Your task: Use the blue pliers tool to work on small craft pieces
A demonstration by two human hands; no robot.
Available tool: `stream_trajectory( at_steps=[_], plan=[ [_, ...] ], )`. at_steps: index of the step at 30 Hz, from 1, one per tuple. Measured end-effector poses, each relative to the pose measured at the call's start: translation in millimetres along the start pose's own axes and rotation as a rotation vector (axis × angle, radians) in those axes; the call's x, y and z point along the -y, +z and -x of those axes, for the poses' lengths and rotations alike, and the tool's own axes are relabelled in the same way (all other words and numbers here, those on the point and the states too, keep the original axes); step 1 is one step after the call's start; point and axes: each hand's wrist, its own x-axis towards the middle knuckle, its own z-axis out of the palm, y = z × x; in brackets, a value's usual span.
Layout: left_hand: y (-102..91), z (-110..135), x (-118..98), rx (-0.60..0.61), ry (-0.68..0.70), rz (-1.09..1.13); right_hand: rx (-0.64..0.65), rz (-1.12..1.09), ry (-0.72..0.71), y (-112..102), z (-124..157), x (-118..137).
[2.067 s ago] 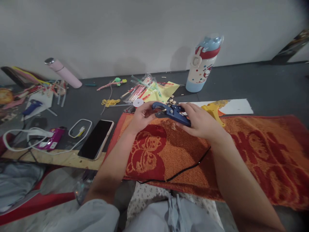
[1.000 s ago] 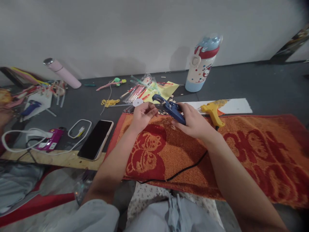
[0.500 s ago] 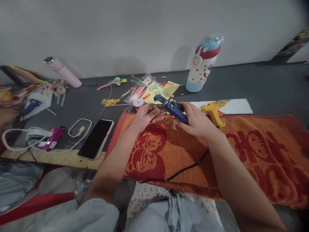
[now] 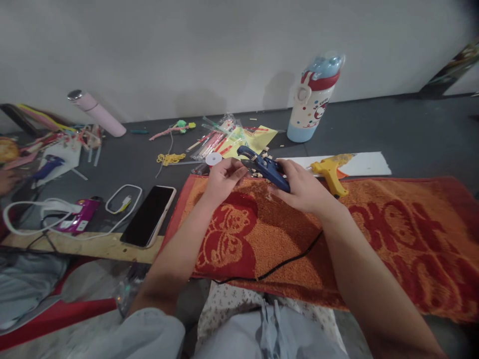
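My right hand (image 4: 304,188) is wrapped around the handles of a pair of blue hand shears (image 4: 270,172), held over the back edge of an orange towel (image 4: 288,239). The hooked front end of the shears points left, toward my left hand (image 4: 225,180). My left fingers are pinched together close to the dark jaw; whatever they hold is too small or hidden to name. Behind my left hand stands a white spool (image 4: 213,159). Small pale bits lie around the shears. A yellow glue gun (image 4: 331,172) rests to the right of my right hand.
Behind lie wrapped sticks (image 4: 213,142), yellow paper (image 4: 258,138) and yellow yarn (image 4: 171,159). A bottle (image 4: 312,107) stands at the back, with a pink flask (image 4: 98,113) further left. A phone (image 4: 149,216), cables and a purple device (image 4: 80,215) are left. A black cord (image 4: 292,259) crosses the towel. Another person's hand (image 4: 8,182) shows far left.
Both my hands and the shears stay in nearly the same place, with only a slight shift. The other person's hand at the far left has moved a little.
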Motion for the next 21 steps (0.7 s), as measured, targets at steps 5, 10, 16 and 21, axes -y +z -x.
stream_trajectory(
  at_steps=[5,10,16,21],
  plan=[
    [-0.6,-0.9,4.0,-0.01,-0.027,0.095,0.015,0.012,0.004,-0.6,0.4,1.9],
    [-1.2,-1.6,3.7,-0.025,-0.045,0.104,0.027,0.037,0.006,0.2,0.7,3.3],
    [-0.4,-1.6,1.7,-0.015,-0.038,0.066,0.024,0.056,0.017,-0.1,0.5,3.9],
    [0.5,-0.1,-1.7,0.01,-0.038,0.014,0.006,0.078,0.039,0.5,0.6,2.8]
  ],
)
